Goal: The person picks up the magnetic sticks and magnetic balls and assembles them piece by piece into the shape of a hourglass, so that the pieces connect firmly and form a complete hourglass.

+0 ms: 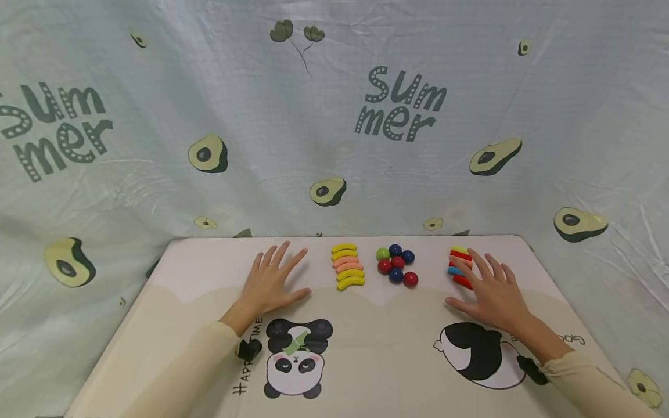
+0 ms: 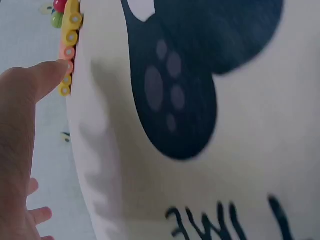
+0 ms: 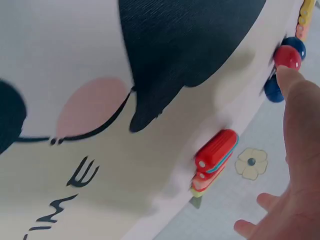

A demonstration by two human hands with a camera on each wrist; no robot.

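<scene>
My left hand is spread out with straight fingers over the left half of the table, holding nothing. To its right lies a column of small curved toy bananas, yellow and salmon-coloured. My right hand has its fingers spread too and holds nothing. Just beyond its thumb and index finger is a column of short ridged sticks in red, blue and yellow-green, partly hidden by the fingers. Between the hands sits a cluster of glossy balls in red, dark blue and green. Whether either hand touches the table is hard to tell.
The pale table carries a printed panda at left and a black-and-white printed animal at right. Behind its far edge hangs a light curtain printed with avocados and lettering.
</scene>
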